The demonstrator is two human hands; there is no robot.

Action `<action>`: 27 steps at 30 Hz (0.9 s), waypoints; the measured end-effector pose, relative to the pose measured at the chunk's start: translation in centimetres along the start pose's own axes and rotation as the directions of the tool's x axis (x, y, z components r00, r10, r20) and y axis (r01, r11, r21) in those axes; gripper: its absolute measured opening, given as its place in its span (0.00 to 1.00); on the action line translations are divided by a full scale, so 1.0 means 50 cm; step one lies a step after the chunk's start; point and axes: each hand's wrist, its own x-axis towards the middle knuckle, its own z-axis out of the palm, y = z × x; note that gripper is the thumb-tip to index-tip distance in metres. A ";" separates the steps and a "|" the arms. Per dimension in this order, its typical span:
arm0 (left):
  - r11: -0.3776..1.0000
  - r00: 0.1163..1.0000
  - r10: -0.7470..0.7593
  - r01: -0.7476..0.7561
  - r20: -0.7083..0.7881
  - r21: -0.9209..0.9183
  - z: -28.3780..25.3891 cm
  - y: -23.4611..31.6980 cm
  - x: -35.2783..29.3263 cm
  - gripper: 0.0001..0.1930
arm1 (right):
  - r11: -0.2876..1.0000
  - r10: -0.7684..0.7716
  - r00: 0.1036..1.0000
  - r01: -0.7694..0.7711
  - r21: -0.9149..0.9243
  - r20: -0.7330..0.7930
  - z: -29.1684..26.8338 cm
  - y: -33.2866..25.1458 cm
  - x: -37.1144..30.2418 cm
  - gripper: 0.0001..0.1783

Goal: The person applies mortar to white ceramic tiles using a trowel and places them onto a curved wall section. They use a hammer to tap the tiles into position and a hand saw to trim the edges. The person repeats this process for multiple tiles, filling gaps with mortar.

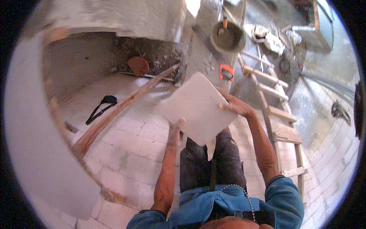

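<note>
One pale, flat, square-cornered slab [198,108] was held between your two bare hands, tilted like a diamond, above your dark trousers [194,168]. Your left hand [176,134] gripped its near left edge, thumb on the face; the other fingers were mostly hidden. Your right hand [234,105] gripped the far right edge, parted only about the slab's thickness, with one digit on the face and others at the edge. Beyond the slab lay an orange flat tool with a black handle [227,67], and farther off stood a round grey bucket [228,50]. To your right lay a pale wooden ladder [288,134]; to your left, a rough brown wooden pole [103,126] and, left of it, a black strapped pouch [109,99].
</note>
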 end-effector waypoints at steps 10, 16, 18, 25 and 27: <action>0.746 0.812 0.533 -0.584 0.239 0.321 0.120 0.149 -0.520 0.42 | 0.954 -0.233 0.972 0.227 -0.195 -0.013 0.164 -0.482 -0.409 0.71; 0.646 0.792 0.549 -0.606 0.269 0.465 0.092 0.207 -0.767 0.26 | 0.774 -0.496 0.866 0.474 -0.420 0.063 0.301 -0.791 -0.549 0.71; 0.489 0.677 0.669 -0.712 0.306 0.504 0.089 0.218 -0.818 0.22 | 0.255 -0.647 0.696 0.583 -0.771 0.312 0.310 -0.882 -0.580 0.68; 0.093 0.058 0.960 -0.989 -0.275 0.116 -0.008 0.263 -0.922 0.18 | -0.264 -0.535 0.318 0.817 -0.512 0.783 0.698 -1.193 -0.594 0.60; 0.021 0.156 0.936 -0.920 -0.316 -0.391 -0.006 0.385 -0.926 0.24 | -0.527 -0.515 0.161 0.715 -0.459 0.842 0.784 -1.248 -0.608 0.55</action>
